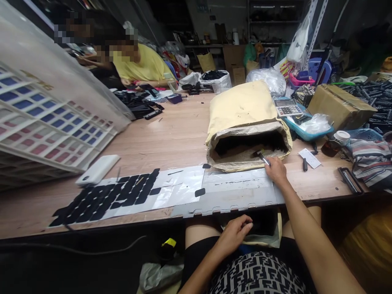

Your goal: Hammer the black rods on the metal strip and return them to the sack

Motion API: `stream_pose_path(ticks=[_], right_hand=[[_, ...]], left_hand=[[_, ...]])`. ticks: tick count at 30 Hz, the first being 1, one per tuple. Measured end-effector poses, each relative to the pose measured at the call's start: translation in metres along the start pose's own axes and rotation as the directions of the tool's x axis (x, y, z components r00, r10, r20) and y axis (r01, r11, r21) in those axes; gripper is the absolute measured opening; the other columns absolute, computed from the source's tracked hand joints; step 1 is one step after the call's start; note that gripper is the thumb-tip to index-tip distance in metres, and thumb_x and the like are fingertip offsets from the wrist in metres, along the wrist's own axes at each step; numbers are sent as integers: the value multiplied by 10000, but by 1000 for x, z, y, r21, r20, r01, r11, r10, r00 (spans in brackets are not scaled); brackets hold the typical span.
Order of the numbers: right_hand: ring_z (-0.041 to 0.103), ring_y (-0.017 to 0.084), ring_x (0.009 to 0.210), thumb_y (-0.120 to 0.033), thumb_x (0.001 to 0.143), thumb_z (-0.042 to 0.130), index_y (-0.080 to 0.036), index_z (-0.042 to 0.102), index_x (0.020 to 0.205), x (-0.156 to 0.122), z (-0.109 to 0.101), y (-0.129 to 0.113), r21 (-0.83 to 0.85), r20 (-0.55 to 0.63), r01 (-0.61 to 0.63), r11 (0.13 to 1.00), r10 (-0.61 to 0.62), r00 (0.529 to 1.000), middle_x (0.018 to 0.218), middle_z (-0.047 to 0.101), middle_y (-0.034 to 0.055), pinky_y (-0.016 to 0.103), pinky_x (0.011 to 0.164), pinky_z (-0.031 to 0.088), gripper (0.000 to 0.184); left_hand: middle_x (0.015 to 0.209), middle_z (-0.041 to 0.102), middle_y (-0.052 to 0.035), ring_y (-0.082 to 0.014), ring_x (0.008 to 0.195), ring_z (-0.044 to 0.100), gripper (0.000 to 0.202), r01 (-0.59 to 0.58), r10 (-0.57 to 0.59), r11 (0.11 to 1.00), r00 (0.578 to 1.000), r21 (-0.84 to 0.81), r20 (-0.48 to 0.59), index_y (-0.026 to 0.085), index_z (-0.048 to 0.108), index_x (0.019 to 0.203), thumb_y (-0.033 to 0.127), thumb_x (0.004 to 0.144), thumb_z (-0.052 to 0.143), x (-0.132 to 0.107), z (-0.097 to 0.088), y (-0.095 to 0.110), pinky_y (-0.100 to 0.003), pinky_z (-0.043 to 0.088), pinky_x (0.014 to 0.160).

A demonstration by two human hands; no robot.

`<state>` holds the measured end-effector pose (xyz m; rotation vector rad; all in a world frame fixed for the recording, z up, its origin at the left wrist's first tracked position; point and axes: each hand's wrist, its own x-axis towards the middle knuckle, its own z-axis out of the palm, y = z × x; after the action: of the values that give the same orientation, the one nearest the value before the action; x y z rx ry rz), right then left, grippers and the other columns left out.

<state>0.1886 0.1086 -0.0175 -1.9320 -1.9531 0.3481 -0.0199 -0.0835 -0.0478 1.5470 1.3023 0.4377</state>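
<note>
My right hand (277,173) is closed around the handle of a razor (263,157) with a silvery shaft and a small crosswise head. The razor's head points into the mouth of a pale yellow sack (241,104) lying on its side on the table; dark contents show inside. Below the table edge, my left hand (235,233) hovers over my lap with loosely bent fingers, thumb apart, and nothing visible in it. Beside it a second bag (279,230) gapes open between my legs. A grey board (229,196) lies at the table edge before the sack.
Black rounded pieces (101,202) lie on white sheets to the left, by a white device (98,169). A leaning plastic crate (55,122) takes up the left side. Rightward are a blue basket (312,128), calculator (287,107) and cardboard box (341,106). A co-worker in yellow (147,65) sits opposite.
</note>
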Motion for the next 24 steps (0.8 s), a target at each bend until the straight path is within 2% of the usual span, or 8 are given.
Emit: stream_pose_path(ticks=[3, 5, 7, 9, 11, 14, 17, 24], right_hand=[[556, 236, 1093, -257, 928, 536, -229, 669, 1254, 0, 0, 0, 3, 7, 5, 1000, -5, 1000, 1143, 619, 87, 302, 873, 450, 353], [555, 241, 1104, -261, 930, 535, -227, 666, 1261, -1, 0, 0, 1, 7, 7, 1000, -7, 1000, 1148, 618, 90, 304, 877, 452, 358], [555, 246, 1114, -259, 931, 532, -225, 667, 1259, -1, -1, -2, -7, 3, 7, 1000, -7, 1000, 1149, 616, 94, 309, 883, 453, 357], [553, 251, 1122, -252, 928, 531, -222, 671, 1253, -2, -2, -4, -17, 5, 1, 1000, -1, 1000, 1147, 616, 97, 312, 890, 453, 355], [553, 249, 1121, -246, 927, 526, -217, 670, 1255, -2, -4, -5, -18, 14, -4, 1000, 5, 1000, 1145, 618, 99, 310, 891, 452, 359], [553, 240, 1109, -245, 930, 518, -206, 656, 1275, -3, -5, -5, -9, 22, -6, 1000, 6, 1000, 1166, 617, 99, 302, 889, 452, 374], [548, 237, 1113, -234, 926, 514, -207, 658, 1264, -3, -4, -5, -17, 16, -3, 1000, 3, 1000, 1177, 615, 98, 298, 904, 445, 368], [543, 230, 1108, -224, 925, 495, -210, 659, 1241, -5, -5, -8, -24, 20, -6, 1000, 6, 1000, 1167, 610, 90, 297, 916, 440, 357]], left_hand=[[893, 704, -43, -185, 803, 619, 330, -11, -3, 989, 996, 145, 93, 189, 704, 1107, 396, 907, 543, -1, -4, 6, -284, 449, 750], [857, 710, -34, -169, 740, 626, 342, -47, 28, 997, 968, 69, 251, 183, 722, 1068, 433, 912, 549, 4, -22, 22, -267, 465, 704], [831, 707, -31, -156, 690, 623, 386, -86, 92, 996, 957, -36, 277, 169, 723, 1034, 480, 938, 515, 19, -48, 42, -255, 477, 662], [887, 713, -47, -168, 742, 634, 373, -174, 174, 985, 983, 1, 60, 166, 723, 1004, 466, 950, 508, 49, -78, 59, -269, 498, 697], [1009, 717, -86, -210, 871, 659, 314, -177, 217, 970, 940, 168, -264, 168, 718, 1066, 388, 943, 530, 89, -108, 68, -307, 523, 773], [1137, 685, -206, -309, 1054, 655, 358, 191, 83, 908, 790, 373, -607, 106, 681, 1213, 259, 915, 556, 149, -146, 67, -403, 523, 888], [1059, 692, -287, -394, 1081, 656, 337, 481, -109, 805, 695, 347, -711, 25, 725, 1099, 176, 810, 644, 188, -168, 56, -469, 521, 904], [1021, 692, -328, -432, 1024, 677, 399, 507, -129, 809, 647, 297, -751, -20, 696, 1127, 102, 751, 636, 201, -173, 33, -513, 531, 863]])
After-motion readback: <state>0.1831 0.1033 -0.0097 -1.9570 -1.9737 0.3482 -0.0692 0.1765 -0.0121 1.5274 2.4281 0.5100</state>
